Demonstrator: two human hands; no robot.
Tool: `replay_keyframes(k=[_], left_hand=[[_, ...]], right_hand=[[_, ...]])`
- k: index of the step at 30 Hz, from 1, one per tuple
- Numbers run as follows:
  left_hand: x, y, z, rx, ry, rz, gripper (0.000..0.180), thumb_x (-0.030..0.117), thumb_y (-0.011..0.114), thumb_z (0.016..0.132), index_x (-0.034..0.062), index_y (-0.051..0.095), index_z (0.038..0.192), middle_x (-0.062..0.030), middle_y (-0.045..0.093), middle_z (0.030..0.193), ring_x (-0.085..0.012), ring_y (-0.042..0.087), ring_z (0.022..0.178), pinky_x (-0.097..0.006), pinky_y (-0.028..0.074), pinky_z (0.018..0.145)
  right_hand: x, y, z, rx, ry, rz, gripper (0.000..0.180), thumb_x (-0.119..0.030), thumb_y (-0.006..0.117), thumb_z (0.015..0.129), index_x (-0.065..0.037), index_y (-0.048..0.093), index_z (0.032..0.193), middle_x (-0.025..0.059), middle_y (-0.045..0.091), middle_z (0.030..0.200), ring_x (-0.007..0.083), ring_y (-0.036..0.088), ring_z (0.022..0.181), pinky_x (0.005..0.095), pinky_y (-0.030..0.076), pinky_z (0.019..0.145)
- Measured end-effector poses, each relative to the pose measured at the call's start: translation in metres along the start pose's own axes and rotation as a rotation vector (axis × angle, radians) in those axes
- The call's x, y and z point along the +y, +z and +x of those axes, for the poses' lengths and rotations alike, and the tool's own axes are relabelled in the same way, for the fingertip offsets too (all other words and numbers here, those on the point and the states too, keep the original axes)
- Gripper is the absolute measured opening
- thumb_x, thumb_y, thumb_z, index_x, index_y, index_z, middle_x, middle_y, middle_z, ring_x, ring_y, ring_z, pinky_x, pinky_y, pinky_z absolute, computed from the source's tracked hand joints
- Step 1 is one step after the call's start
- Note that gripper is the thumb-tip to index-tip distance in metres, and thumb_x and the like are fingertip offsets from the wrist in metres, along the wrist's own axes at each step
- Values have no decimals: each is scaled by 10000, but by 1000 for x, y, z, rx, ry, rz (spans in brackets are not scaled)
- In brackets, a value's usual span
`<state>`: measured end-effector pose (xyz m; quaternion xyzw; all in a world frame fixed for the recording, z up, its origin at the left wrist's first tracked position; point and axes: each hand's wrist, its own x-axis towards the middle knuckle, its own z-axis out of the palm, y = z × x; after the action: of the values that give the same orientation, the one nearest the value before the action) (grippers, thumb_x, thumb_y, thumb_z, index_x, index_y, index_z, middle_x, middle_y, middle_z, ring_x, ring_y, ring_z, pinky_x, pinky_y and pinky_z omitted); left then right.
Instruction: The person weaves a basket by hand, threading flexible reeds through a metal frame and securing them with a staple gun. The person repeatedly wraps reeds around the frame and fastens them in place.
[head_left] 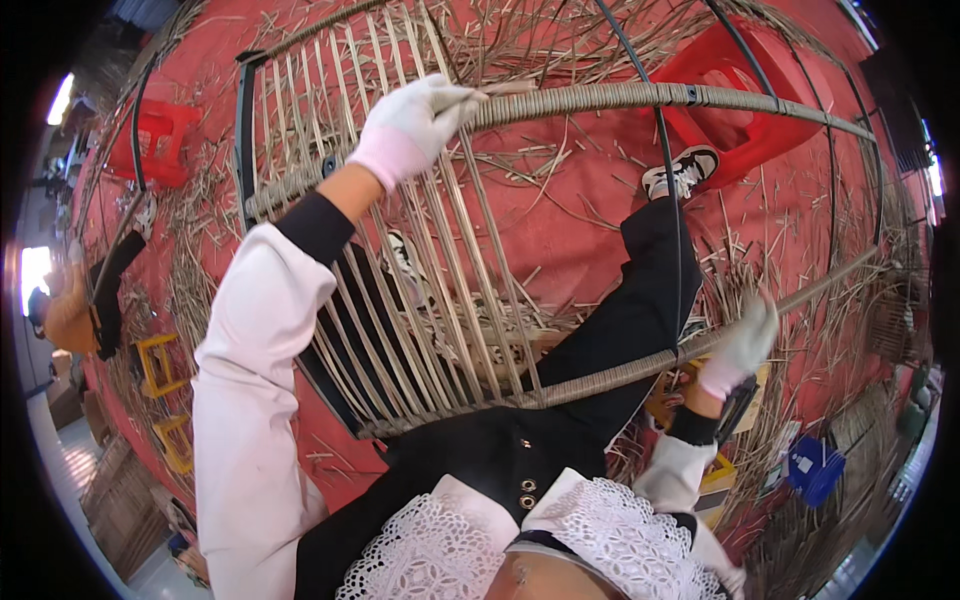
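A long frame with dark metal bars lies across my lap, its upper rail (570, 100) and lower rail (600, 382) wound with tan cane strips. Lengthwise rows of cane strips (445, 235) stretch between the rails on the left part. My left hand (415, 125), in a white and pink glove, is closed at the upper rail, its fingertips pinching a cane strip where the winding starts. My right hand (745, 345), gloved too, is smeared by motion beside the lower rail's right part; its fingers and anything in them cannot be made out.
Loose cane pieces litter the red floor (590, 240). A red plastic stool (760, 130) stands beyond the frame at upper right, near my shoe (682, 172). Another red stool (160, 140), yellow stools (158, 368) and a person in orange (72, 310) are at left. A blue container (815, 470) sits at right.
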<state>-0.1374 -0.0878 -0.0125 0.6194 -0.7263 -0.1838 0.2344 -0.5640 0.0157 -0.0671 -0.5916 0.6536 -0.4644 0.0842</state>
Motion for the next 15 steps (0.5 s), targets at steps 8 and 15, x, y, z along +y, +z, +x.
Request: replay_keyframes(k=[8,15], left_hand=[[-16,14,1,142,150,119,284,292,591,997,52,712,1090,-144,633,877,-316,621,821,-362,492,741],[-14,13,6,94,95,136,340,360,576,989,51,701,1056,-186,663,911,-376,642,878,-418,502,771]], right_hand=[[339,-189,-170,-267,524,-956,546,-160,644,809,66,554,1297,273,679,1070,317,680,920,400,536,818],[141,-218,-34,-277,795,181,38,-96,567,838,-60,576,831,6,526,615,134,516,522,256,397,484]])
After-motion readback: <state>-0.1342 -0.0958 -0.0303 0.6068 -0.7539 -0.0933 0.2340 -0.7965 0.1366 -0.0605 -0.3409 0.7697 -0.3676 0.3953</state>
